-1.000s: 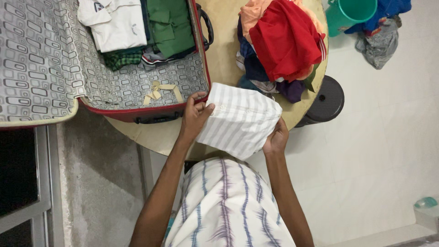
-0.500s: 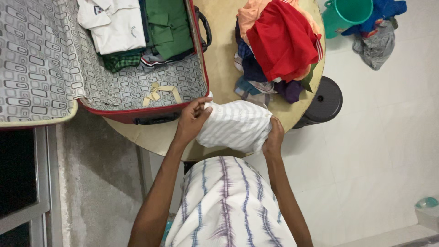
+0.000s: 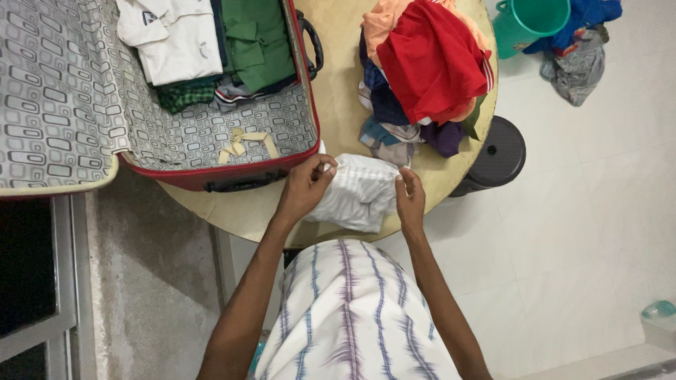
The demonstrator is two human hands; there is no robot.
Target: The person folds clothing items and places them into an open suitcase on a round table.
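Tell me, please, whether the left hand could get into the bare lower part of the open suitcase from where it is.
Probably yes: the left hand, gripping the striped white shirt, sits beside the suitcase rim, and only loose beige straps lie there.

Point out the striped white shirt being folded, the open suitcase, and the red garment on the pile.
striped white shirt (image 3: 355,193), head view, middle of folded cloth
open suitcase (image 3: 197,134), head view, bare patterned lining
red garment (image 3: 429,60), head view, centre

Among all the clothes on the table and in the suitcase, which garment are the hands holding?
The white garment with grey stripes, folded small at the table's near edge. Both the left hand and right hand grip it; the other clothes lie untouched.
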